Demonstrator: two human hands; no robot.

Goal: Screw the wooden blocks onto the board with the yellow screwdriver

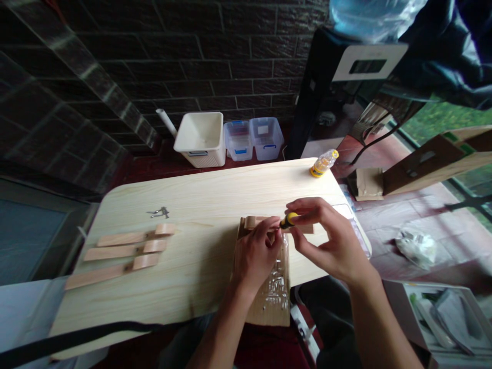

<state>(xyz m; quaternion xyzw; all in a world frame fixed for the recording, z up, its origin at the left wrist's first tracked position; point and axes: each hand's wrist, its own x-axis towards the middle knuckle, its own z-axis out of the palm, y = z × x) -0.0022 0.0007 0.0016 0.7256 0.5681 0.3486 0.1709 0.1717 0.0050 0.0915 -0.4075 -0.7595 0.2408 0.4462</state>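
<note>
Right fingers grip the screwdriver; left fingers curl beside its tip, hold indeterminable; wooden strip lies beneath.

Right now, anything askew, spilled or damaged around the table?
Mainly one thing: the tape-wrapped brown block below the left hand overhangs the near edge of the table, so pressing there could perhaps tip it. A crumpled pale bundle also lies on the floor. No spill or damage stands out.
</note>
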